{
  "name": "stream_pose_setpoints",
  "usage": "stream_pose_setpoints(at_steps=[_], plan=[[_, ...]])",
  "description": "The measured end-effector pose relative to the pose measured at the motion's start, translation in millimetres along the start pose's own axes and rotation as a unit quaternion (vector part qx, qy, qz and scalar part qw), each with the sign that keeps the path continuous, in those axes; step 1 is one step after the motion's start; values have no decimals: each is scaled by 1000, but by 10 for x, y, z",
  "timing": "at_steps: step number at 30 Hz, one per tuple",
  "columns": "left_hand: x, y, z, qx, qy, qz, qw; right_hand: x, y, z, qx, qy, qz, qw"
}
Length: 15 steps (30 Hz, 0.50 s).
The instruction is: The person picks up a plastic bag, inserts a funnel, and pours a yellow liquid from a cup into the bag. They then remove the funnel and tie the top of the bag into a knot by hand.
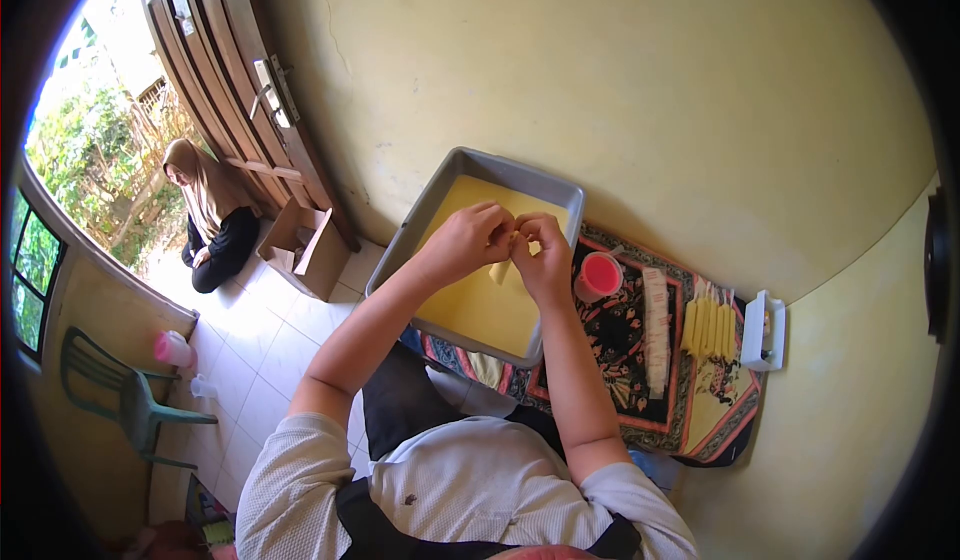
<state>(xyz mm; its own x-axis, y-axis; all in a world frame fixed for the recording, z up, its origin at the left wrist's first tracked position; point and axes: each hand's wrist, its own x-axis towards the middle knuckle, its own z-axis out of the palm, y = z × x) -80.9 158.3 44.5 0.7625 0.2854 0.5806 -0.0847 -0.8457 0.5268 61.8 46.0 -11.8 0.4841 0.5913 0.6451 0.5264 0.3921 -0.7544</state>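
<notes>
Over a grey tub [398, 243] of yellow liquid [470, 310], my left hand [468, 243] and my right hand [543, 258] meet with pinched fingers. Between them they hold the top of a small pale yellow tube [499, 272], which hangs down above the liquid. It looks like a filled plastic sleeve; its upper end is hidden by the fingers. To the right of the tub stands a pink-red container [600, 275]. Farther right, several filled yellow tubes [708, 328] lie side by side, with a strip of whitish sleeves [656, 330] nearer the tub.
A patterned cloth [610, 355] covers the table. At its right end is a white tray [763, 332]. On the floor at left are a cardboard box [318, 255], a green chair [135, 410] and a pink bucket [173, 348]. A person [215, 215] sits by the open door [235, 80].
</notes>
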Motion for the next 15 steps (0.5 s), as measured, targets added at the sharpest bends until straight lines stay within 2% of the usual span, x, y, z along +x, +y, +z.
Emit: stream_pose_setpoints(at_steps=[6,9,12,15], plan=[[-35,-16,-7,-178,-57,-171,967,-57,20,27,21,21,21,999],[-24,12,-16,-200,-52,-168,964,-64,36,37,-4,19,43,999],[30,174,-103,-149,-42,-186,970,-36,-28,48,-1,45,-18,999],[75,259,-141,-82,-24,-154,984,-20,-171,45,-28,48,-73,996]])
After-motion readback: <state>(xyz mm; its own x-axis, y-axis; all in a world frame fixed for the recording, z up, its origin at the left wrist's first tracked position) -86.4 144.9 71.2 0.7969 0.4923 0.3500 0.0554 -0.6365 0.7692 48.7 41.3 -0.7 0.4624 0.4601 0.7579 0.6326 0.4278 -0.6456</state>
